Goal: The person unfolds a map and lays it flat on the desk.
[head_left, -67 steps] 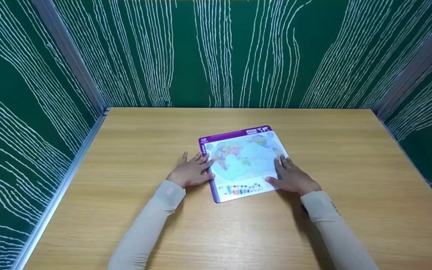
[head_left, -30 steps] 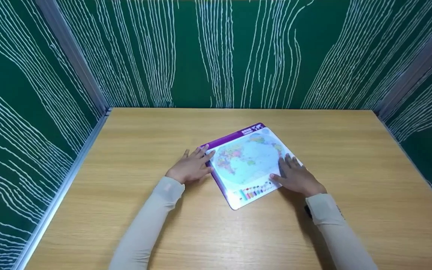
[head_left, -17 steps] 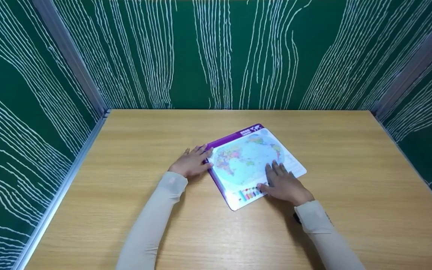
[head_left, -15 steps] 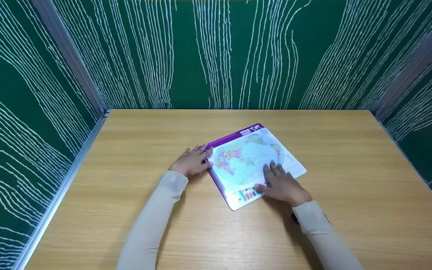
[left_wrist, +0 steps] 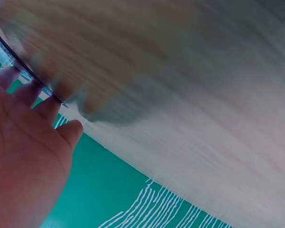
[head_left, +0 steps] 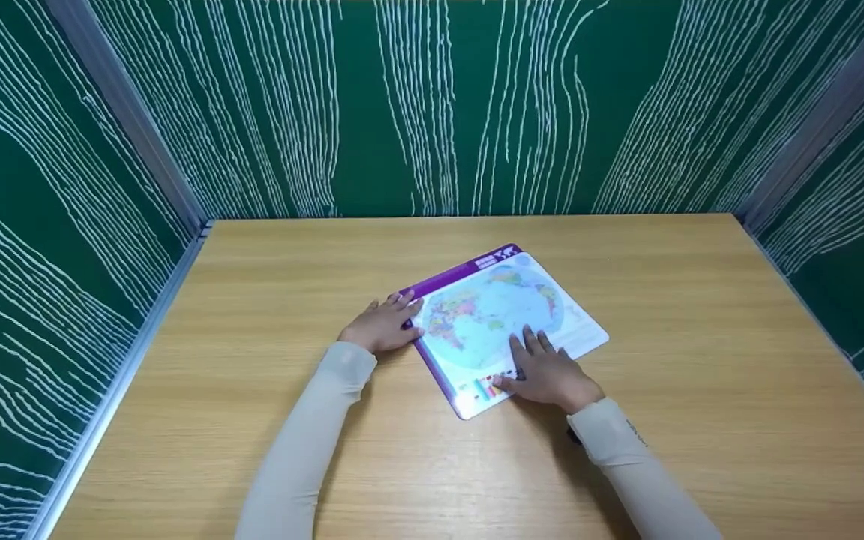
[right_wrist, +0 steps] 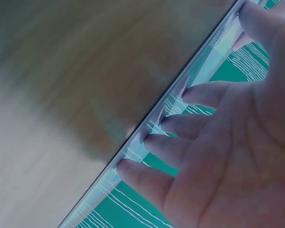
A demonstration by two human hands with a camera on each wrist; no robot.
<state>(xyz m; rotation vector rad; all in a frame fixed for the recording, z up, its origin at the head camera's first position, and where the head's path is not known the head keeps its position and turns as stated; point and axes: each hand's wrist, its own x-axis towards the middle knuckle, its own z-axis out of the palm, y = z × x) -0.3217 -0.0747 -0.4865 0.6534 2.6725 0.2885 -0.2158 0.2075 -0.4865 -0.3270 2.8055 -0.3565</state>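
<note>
A flat world-map board [head_left: 496,304] with a purple border lies skewed on the wooden table [head_left: 252,420], near its middle. My left hand [head_left: 391,319] lies flat on the table with its fingertips against the board's purple left edge. My right hand [head_left: 533,356] rests flat, fingers spread, on the board's near part, beside the row of coloured marks. In the left wrist view my left hand's fingers [left_wrist: 42,107] touch the board's thin edge [left_wrist: 19,71]. The right wrist view shows my right hand's fingers [right_wrist: 190,142] lying straight on the board's face [right_wrist: 147,137]. Neither hand grips anything.
Green walls with white wavy lines [head_left: 439,112] close in the table at the back and on both sides. A metal strip [head_left: 124,360] runs along the left edge. Bare wood surrounds the board.
The board has been turned anticlockwise under both hands. Since then my right hand has slid left from the board's right edge onto its near middle. My left hand has barely moved.
</note>
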